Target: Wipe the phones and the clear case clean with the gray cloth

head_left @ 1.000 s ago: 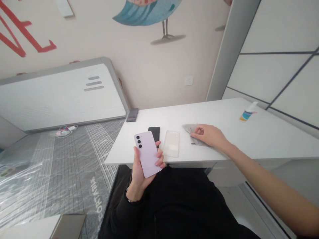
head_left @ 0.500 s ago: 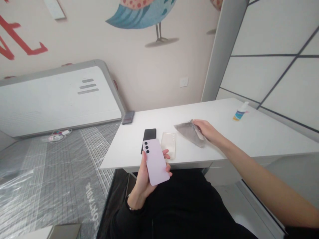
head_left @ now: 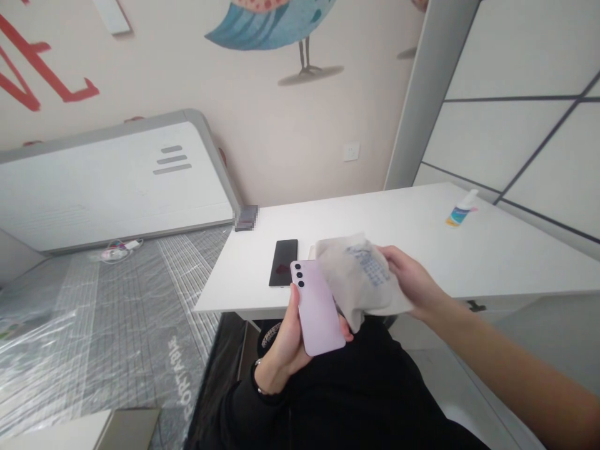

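My left hand (head_left: 281, 340) is closed round a lilac smartphone (head_left: 319, 308), back side up w/ its 3 camera lenses at the top end, thumb along the left edge, fingertips wrapped under the right edge; it's held above my lap, just in front of the near edge of the white table (head_left: 412, 231). My right hand (head_left: 412, 284) grips a pale grey microfibre cloth (head_left: 360, 275), bunched, w/ a faint blue print facing up; the cloth is off the table and its lower fold touches or overlaps the phone's upper right side, can't tell which exactly. Judging progress: cloth picked up and brought to the phone, but the back is mostly uncovered, so wiping looks barely begun, if at all. On the table, just behind the phone, a black smartphone (head_left: 284, 262) lies flat, untouched. Far right end of the table: a small spray bottle (head_left: 462, 209). At the table's back left corner sits a small blurred dark item (head_left: 246, 217).
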### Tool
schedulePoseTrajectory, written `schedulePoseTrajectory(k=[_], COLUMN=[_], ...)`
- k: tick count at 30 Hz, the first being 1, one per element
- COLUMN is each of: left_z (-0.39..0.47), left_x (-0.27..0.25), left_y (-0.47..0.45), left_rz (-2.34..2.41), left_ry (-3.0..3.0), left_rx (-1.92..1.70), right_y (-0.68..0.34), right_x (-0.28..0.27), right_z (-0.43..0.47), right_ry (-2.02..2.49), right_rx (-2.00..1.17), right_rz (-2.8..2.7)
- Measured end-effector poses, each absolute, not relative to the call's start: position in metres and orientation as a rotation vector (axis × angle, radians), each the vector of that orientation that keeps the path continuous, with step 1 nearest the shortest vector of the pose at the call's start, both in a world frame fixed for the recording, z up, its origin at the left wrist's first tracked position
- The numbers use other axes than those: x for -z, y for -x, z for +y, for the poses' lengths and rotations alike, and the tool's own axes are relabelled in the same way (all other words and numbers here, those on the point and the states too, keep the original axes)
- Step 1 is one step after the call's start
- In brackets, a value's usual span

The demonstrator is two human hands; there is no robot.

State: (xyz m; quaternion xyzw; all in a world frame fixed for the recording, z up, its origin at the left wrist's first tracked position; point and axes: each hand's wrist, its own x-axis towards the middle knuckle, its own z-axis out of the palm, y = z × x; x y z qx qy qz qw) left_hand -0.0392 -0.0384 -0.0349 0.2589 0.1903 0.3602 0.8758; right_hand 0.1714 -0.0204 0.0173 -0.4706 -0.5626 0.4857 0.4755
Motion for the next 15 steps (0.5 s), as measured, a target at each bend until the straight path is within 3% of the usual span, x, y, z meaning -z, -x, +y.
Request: schedulePoseTrajectory(k=[3, 8, 15], left_z=[-0.038, -0.038, -0.035], left_x=[0.036, 0.037, 0.041], left_y=[0.032, 0.022, 0.015], left_rz=[0.419, 0.502, 0.551], left_ry=[-0.519, -0.553, -0.594], left_rx=[-0.752, -0.838, -0.983], right_y=[-0.15, -0.126, -0.122], right_x=[-0.008, 0.013, 0.019], right_z=[-0.037, -0.048, -0.055], right_ry=[1.035, 0.945, 0.842], right_rx=[-1.149, -0.555, -0.473], right_rz=[-1.561, -1.901, -2.015])
